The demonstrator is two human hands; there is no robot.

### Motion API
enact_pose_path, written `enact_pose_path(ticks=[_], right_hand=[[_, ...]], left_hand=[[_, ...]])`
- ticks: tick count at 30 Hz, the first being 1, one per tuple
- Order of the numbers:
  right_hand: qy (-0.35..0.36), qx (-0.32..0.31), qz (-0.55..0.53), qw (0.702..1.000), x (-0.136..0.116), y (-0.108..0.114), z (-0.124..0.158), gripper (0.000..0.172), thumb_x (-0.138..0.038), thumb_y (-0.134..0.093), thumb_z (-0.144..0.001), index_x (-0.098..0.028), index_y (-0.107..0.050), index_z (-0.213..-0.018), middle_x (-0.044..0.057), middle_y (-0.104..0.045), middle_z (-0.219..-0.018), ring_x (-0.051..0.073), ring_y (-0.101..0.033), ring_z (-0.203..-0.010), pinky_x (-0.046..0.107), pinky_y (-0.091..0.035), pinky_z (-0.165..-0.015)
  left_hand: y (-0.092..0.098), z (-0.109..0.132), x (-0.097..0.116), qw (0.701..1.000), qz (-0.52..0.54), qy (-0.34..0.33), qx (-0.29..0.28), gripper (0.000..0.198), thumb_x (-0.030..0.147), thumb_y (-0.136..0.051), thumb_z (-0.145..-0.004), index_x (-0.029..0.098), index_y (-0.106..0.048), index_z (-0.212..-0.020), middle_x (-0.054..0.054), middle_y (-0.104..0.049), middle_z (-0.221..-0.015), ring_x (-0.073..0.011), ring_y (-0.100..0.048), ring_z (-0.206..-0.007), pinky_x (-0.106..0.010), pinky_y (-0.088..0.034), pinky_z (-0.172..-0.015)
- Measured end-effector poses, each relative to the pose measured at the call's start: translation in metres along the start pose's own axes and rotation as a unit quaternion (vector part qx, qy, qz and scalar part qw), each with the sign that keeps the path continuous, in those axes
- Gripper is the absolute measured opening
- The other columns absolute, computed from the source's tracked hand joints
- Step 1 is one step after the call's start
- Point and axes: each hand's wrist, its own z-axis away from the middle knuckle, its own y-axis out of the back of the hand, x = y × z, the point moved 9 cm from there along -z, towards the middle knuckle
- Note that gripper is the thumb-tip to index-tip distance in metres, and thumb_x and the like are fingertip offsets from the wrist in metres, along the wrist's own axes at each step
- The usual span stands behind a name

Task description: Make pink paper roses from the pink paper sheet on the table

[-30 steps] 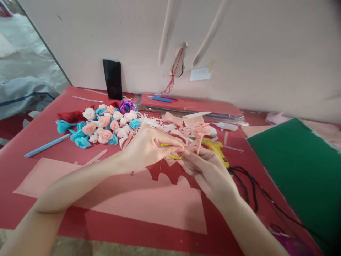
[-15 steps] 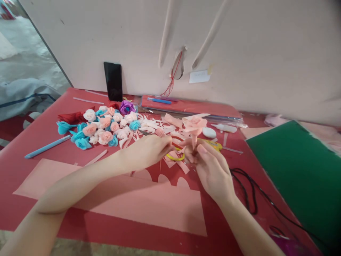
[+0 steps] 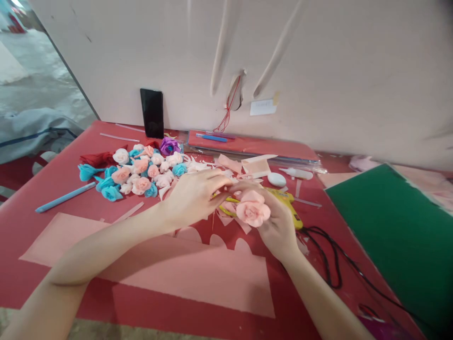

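Observation:
A pink paper rose (image 3: pixel 253 209) is tipped so its open face turns toward me. My right hand (image 3: pixel 279 229) is closed round the rose's base from behind, and the stem end is hidden. My left hand (image 3: pixel 200 196) reaches in from the left, its bent fingers drawn together beside the fingertips of my right hand. What those left fingers pinch, if anything, is out of sight. Below both hands, a pink paper sheet (image 3: pixel 198 276) with several rounded petal shapes along its upper edge lies flat. Yellow scissor handles (image 3: pixel 226 210) show between the hands, among pink paper scraps (image 3: pixel 244 225).
Several finished paper flowers (image 3: pixel 141 184) are heaped at left, near a blue pen-like stick (image 3: pixel 65 197). A black phone (image 3: pixel 153 113) leans on the wall. Right of my hands are a yellow glue gun (image 3: pixel 295 215), a black cord (image 3: pixel 332 264) and a green board (image 3: pixel 396 231).
The rose has tilted from upright to facing me and come lower. My right hand has turned with it, and my left hand has shifted slightly right, closer to the other hand.

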Motion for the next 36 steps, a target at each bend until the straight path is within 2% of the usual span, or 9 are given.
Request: enact_pose_path(ticks=[3,6,11,16,22,29,33,35,36], right_hand=[[-0.005,0.014,0.006,1.0,-0.001,0.003,0.001,0.012,-0.024,-0.049,-0.085,-0.023,-0.06,-0.084,0.004,-0.067,-0.095,0.02,-0.062,-0.09,0.032,-0.047,-0.077],[-0.034,0.034,0.021,0.999,0.0,0.006,0.001,0.014,-0.023,-0.046,-0.085,-0.022,-0.06,-0.082,0.003,-0.066,-0.08,0.019,-0.062,-0.078,0.03,-0.049,-0.067],[-0.061,0.034,0.028,0.997,-0.008,0.003,0.003,0.016,-0.017,-0.045,-0.086,-0.021,-0.057,-0.076,-0.002,-0.059,-0.061,0.011,-0.056,-0.056,0.021,-0.044,-0.053],[-0.068,0.004,0.014,0.998,-0.016,-0.002,0.008,0.015,-0.018,-0.044,-0.086,-0.02,-0.056,-0.078,-0.003,-0.054,-0.058,0.01,-0.052,-0.054,0.02,-0.043,-0.053],[-0.118,-0.02,-0.007,0.993,-0.002,-0.007,0.017,0.015,-0.03,-0.047,-0.087,-0.019,-0.057,-0.092,-0.001,-0.051,-0.064,0.011,-0.048,-0.053,0.021,-0.041,-0.049],[-0.141,-0.041,0.003,0.989,0.003,-0.011,0.013,0.02,-0.031,-0.045,-0.086,-0.019,-0.061,-0.091,0.0,-0.056,-0.063,0.011,-0.046,-0.05,0.022,-0.038,-0.045],[-0.136,-0.044,0.018,0.99,0.003,-0.01,0.012,0.019,-0.028,-0.046,-0.086,-0.02,-0.062,-0.088,-0.002,-0.052,-0.058,0.01,-0.042,-0.045,0.022,-0.035,-0.042],[-0.134,-0.051,0.025,0.989,0.003,-0.011,0.013,0.018,-0.028,-0.046,-0.086,-0.02,-0.062,-0.088,-0.002,-0.05,-0.056,0.011,-0.041,-0.046,0.022,-0.034,-0.043],[-0.134,-0.058,0.029,0.989,0.003,-0.012,0.013,0.019,-0.028,-0.046,-0.086,-0.02,-0.062,-0.088,-0.003,-0.049,-0.055,0.011,-0.041,-0.046,0.022,-0.034,-0.043]], left_hand=[[0.004,-0.001,0.001,1.0,-0.001,0.003,0.012,0.015,0.025,-0.049,-0.085,0.013,-0.059,-0.087,-0.006,-0.067,-0.082,-0.0154,-0.061,-0.072,-0.025,-0.046,-0.061],[0.006,-0.002,0.003,0.995,0.098,0.015,0.01,0.019,0.023,-0.056,-0.081,0.013,-0.057,-0.097,-0.007,-0.066,-0.092,-0.0155,-0.061,-0.082,-0.027,-0.048,-0.07],[0.007,-0.005,-0.002,0.966,0.247,0.082,-0.008,0.007,0.021,-0.062,-0.077,0.015,-0.063,-0.08,-0.003,-0.066,-0.085,-0.0149,-0.06,-0.082,-0.026,-0.048,-0.071],[0.009,-0.005,-0.005,0.945,0.307,0.118,0.004,0.005,0.019,-0.064,-0.073,0.017,-0.065,-0.077,-0.001,-0.067,-0.08,-0.014,-0.06,-0.077,-0.024,-0.047,-0.064],[0.016,-0.004,-0.014,0.914,0.377,0.15,0.03,0.013,0.026,-0.063,-0.075,0.017,-0.065,-0.065,0.0,-0.067,-0.076,-0.0122,-0.06,-0.069,-0.025,-0.05,-0.063],[0.078,-0.003,-0.03,0.937,0.297,0.097,0.157,0.011,0.019,-0.06,-0.078,0.021,-0.063,-0.067,0.005,-0.065,-0.076,-0.0109,-0.056,-0.078,-0.027,-0.048,-0.074],[0.106,-0.001,-0.053,0.966,0.156,0.103,0.176,0.003,0.023,-0.064,-0.076,0.02,-0.064,-0.074,0.004,-0.064,-0.078,-0.0133,-0.054,-0.08,-0.03,-0.046,-0.071],[0.119,-0.001,-0.065,0.978,0.051,0.076,0.188,0.007,0.027,-0.06,-0.08,0.021,-0.063,-0.082,0.003,-0.065,-0.084,-0.0133,-0.054,-0.081,-0.032,-0.045,-0.073],[0.12,-0.002,-0.07,0.984,-0.02,0.055,0.168,0.01,0.03,-0.057,-0.082,0.022,-0.062,-0.085,0.003,-0.065,-0.085,-0.013,-0.052,-0.08,-0.033,-0.045,-0.074]])
